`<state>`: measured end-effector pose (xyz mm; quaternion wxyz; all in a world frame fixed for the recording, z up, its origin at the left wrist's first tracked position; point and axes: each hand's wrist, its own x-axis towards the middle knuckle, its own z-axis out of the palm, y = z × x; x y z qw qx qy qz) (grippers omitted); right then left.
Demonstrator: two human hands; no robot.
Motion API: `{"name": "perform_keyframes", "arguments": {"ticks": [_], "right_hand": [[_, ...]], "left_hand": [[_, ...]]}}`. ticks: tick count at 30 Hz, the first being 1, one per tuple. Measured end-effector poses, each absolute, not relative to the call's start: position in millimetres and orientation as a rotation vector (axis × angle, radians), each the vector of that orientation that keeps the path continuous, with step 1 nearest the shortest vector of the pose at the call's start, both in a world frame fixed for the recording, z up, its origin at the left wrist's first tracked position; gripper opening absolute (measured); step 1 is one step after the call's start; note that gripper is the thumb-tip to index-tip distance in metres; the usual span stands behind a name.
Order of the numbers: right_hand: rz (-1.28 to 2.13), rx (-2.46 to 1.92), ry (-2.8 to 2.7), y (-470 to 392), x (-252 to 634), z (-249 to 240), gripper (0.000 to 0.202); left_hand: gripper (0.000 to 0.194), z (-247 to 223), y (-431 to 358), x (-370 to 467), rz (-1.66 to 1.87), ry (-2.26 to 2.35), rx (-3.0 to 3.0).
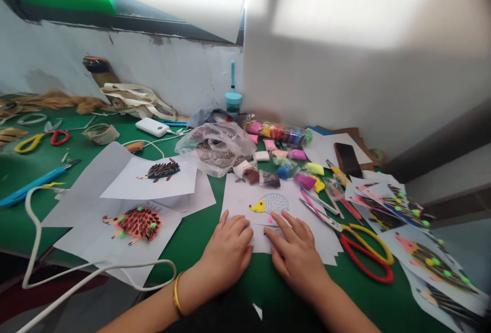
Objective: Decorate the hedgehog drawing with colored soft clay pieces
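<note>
A white sheet of paper (237, 196) lies before me with a hedgehog picture (274, 203) on it. The hedgehog has a yellow face, a pale blue speckled body and a small pink piece (274, 217) under its belly. My left hand (230, 246) rests on the sheet's lower left part, its fingers loosely bent and slightly apart, with nothing seen in them. Stretched over the lower right part, my right hand (294, 248) has its fingers spread, with fingertips touching or just beside the pink piece. Scissors (349, 236) with red and yellow handles lie to the right.
Colourful clay packets (284, 169) crowd behind the sheet, beside a plastic bag (218, 146) of seeds. Seed-covered hedgehog pictures (138, 222) lie at left, others (429, 259) at right. A white cable (103, 266) crosses the front left. A phone (348, 160) lies at back right.
</note>
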<state>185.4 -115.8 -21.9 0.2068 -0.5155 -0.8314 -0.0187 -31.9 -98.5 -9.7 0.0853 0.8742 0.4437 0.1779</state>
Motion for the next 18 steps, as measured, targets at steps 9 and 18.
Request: {"name": "perform_keyframes", "arguments": {"ticks": [9, 18], "right_hand": [[0.017, -1.401, -2.253, -114, 190, -19, 0.030], [0.027, -1.456, -2.218, -112, 191, -18, 0.034]], "left_hand": [[0.003, 2, -87, -23, 0.476, 1.355, 2.584], [0.003, 1, -88, -23, 0.567, 1.328, 2.582]]}}
